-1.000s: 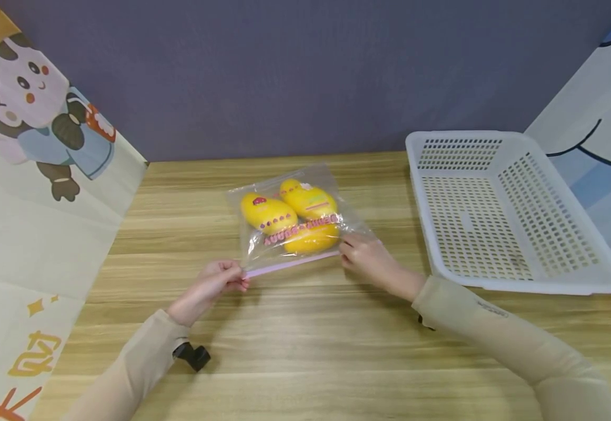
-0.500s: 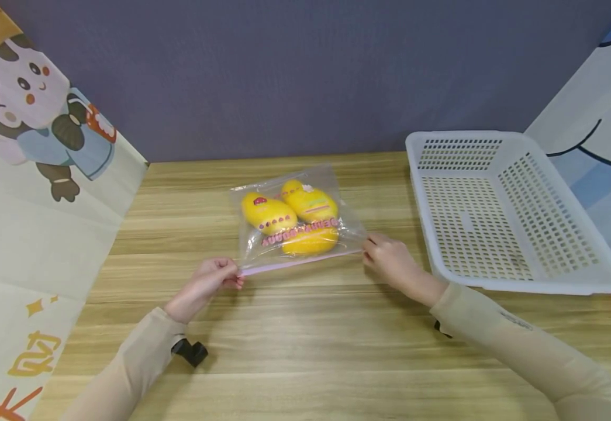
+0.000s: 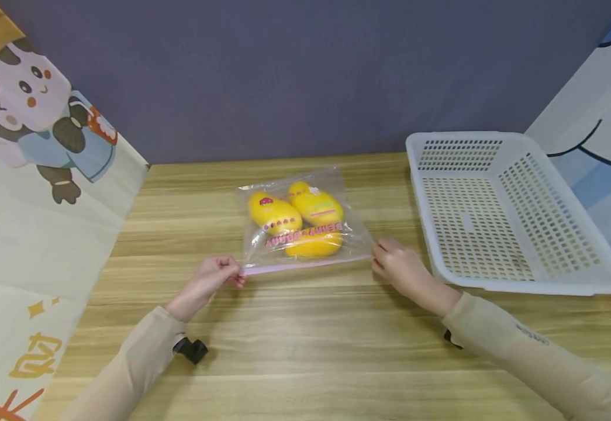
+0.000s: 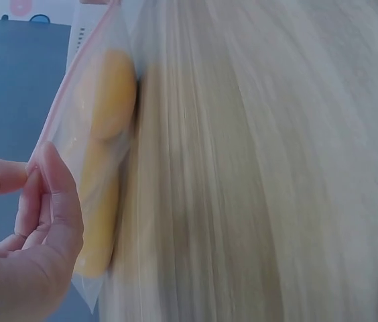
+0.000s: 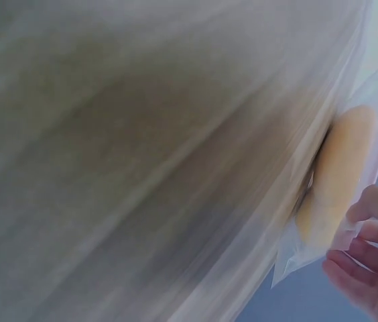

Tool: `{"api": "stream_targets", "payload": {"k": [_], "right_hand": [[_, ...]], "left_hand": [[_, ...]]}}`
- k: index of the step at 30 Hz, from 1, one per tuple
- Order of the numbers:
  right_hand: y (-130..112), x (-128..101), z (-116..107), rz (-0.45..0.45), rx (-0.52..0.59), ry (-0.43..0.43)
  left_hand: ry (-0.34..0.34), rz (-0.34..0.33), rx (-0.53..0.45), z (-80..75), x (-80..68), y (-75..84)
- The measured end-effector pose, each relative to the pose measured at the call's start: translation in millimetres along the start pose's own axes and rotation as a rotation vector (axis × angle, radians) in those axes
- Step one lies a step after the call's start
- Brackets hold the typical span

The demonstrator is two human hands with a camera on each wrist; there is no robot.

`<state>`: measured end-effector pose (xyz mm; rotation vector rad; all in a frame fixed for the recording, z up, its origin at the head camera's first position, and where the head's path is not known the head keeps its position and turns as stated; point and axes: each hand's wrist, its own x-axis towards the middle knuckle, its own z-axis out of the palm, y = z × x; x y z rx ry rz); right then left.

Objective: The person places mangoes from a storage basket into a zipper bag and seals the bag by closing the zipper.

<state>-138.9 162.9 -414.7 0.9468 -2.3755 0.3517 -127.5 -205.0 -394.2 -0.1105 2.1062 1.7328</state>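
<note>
A clear zip bag (image 3: pixel 255 254) with pink lettering and a pink zip strip lies on the table, its strip side towards me. Inside it are three yellow mangoes (image 3: pixel 313 244), two side by side at the back and one nearer the strip. My left hand (image 3: pixel 207 286) pinches the left end of the strip between thumb and forefinger, as the left wrist view shows too. At the strip's right end, my right hand (image 3: pixel 405 272) pinches the bag's corner. The strip is stretched between both hands, and the right wrist view shows a mango (image 5: pixel 343 147) close by the right fingers.
To the right stands a white perforated plastic basket (image 3: pixel 431 234) with nothing in it. The wooden table (image 3: pixel 305 339) meets a dark grey-blue panel (image 3: pixel 284 82) at the back. Printed cloths hang at the left (image 3: pixel 37 245) and right.
My right hand has slid rightwards along the strip from near its middle right to the corner. The left hand has kept its pinch. The bag has shifted slightly right.
</note>
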Motion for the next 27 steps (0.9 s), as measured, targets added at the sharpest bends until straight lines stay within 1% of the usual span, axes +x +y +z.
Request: {"api": "stream_targets", "payload": {"k": [4, 6, 9, 13, 17, 19, 21, 23, 27], "right_hand": [[0, -2, -2, 0.019, 0.014, -0.034], [0, -2, -4, 0.04, 0.028, -0.065], [-1, 0, -7, 0.074, 0.049, -0.117], [-3, 2, -11, 0.119, 0.064, -0.192], [-4, 5, -16, 0.152, 0.072, -0.255], [-4, 7, -17, 0.164, 0.073, -0.272], [-4, 10, -18, 0.18, 0.079, -0.277], [-4, 14, -19, 0.199, 0.088, -0.281], [-6, 26, -21, 0.239, 0.106, -0.275]], "left_hand": [[-0.019, 0.006, 0.039, -2.5, -0.9, -1.8], [-0.034, 0.017, 0.045, -4.1, -1.4, -2.2], [-0.042, 0.007, 0.043, -6.6, -3.0, -1.5], [-0.018, -0.035, 0.066, -9.2, -5.0, 0.6], [0.007, -0.04, 0.086, -10.4, -5.8, 3.8], [0.013, -0.028, 0.113, -10.8, -5.7, 5.5], [0.008, -0.013, 0.164, -11.2, -5.6, 8.4], [-0.005, 0.01, 0.246, -11.9, -5.4, 11.5], [-0.022, 0.1, 0.424, -13.8, -4.0, 20.4]]}}
